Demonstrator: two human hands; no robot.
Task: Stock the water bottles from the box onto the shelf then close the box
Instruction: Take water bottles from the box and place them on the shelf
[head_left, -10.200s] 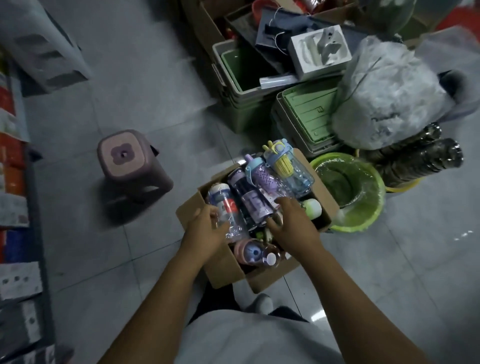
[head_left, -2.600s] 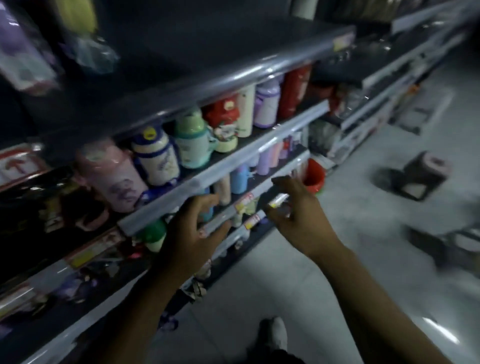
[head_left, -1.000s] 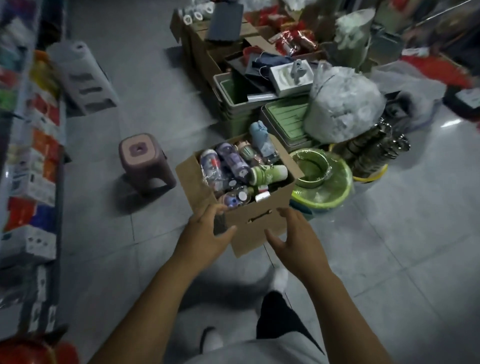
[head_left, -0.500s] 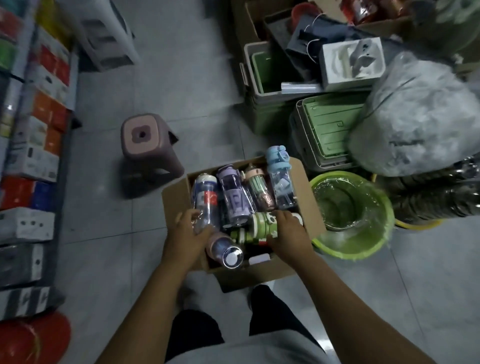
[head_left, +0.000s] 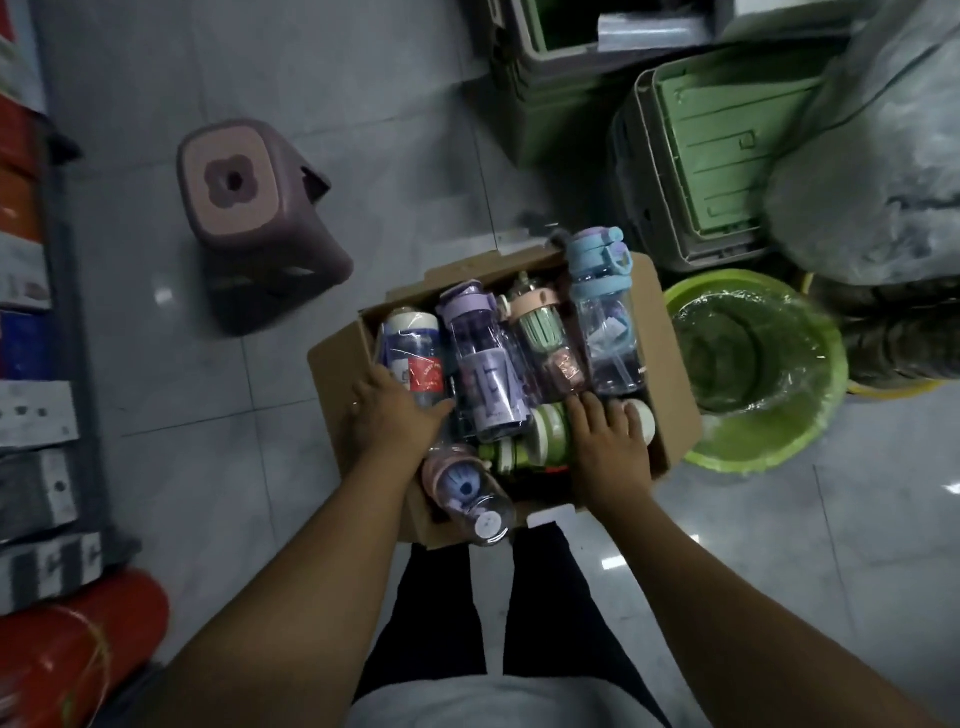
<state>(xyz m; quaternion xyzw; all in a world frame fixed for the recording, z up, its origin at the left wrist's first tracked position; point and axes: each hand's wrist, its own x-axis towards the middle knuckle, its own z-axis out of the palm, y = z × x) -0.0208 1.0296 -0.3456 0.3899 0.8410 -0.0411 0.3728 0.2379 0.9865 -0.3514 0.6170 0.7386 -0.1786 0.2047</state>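
An open cardboard box (head_left: 675, 364) stands on the floor below me, packed with several water bottles. My left hand (head_left: 392, 415) grips the lower end of a clear bottle with a white cap and red label (head_left: 413, 343) at the box's left side. My right hand (head_left: 608, 441) lies on a green and white bottle (head_left: 545, 434) lying crosswise, its fingers curled over it. A purple bottle (head_left: 483, 364), a green and peach bottle (head_left: 540, 332) and a blue bottle (head_left: 602, 312) lie side by side behind. A pink-capped clear bottle (head_left: 467, 491) leans out over the near edge.
A pink plastic stool (head_left: 249, 208) stands to the left of the box. A green basin (head_left: 753, 364) touches its right side, with green crates (head_left: 711, 145) and a white sack (head_left: 872, 171) behind. Shelf goods (head_left: 31, 364) line the left edge. Grey tiled floor lies between.
The view has dropped closer over the box. My left hand has closed round the red-labelled bottle and my right hand has settled onto the green and white bottle.
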